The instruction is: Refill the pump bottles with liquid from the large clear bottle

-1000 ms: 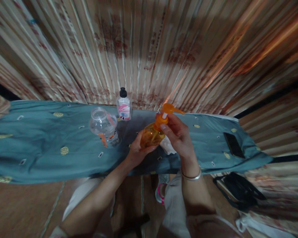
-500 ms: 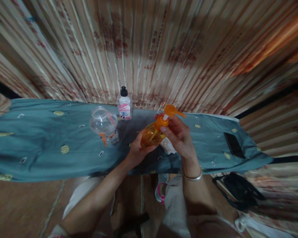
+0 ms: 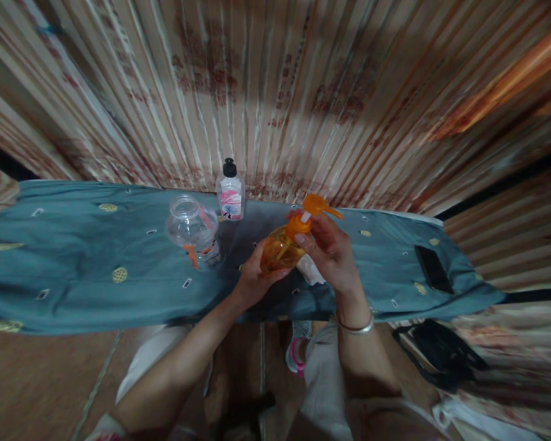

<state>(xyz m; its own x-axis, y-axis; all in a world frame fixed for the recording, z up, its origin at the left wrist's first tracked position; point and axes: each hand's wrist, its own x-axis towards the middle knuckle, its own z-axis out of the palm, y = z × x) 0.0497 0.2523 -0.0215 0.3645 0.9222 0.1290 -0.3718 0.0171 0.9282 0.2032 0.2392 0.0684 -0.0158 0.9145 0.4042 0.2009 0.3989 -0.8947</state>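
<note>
Teal patterned cloth [image 3: 96, 245] spans the area beneath the amber bottle [image 3: 278, 254], which is held over it, tilted toward the right hand [image 3: 334, 252]. Clear jar [image 3: 195, 236]: stands left of the amber bottle. Left hand: [image 3: 254, 280] half-curled around the amber bottle's body. Right hand: thumb and fingers pinched around the orange collar [image 3: 298, 225] at the amber bottle's neck. Black-capped bottle [image 3: 231, 195]: upright, beyond and left of the amber bottle. Phone [image 3: 434, 269]: flat, well right of the amber bottle.
</note>
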